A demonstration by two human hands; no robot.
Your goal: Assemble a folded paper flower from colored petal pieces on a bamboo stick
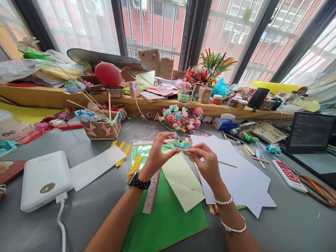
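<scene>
My right hand (207, 161) pinches a thin wooden stick (228, 164) that points out to the right. At its left end, a light-blue folded paper piece (185, 144) shows between my two hands, partly hidden by my fingers. My left hand (160, 148) is curved in a C shape beside it, thumb and fingers apart, the thumb tip close to the stick's end; whether it touches cannot be made out. Under the hands lie a pale yellow paper sheet (181, 182), a patterned ruler (151, 197) and a green sheet pack (168, 227).
White paper (241, 178) lies right, near a calculator (288, 175), scissors (319, 189) and a laptop (311, 140). On the left are a white power bank (47, 182), a paper strip (97, 168) and a cardboard basket (102, 129). Craft flowers (175, 117) stand ahead, before a cluttered ledge (154, 106).
</scene>
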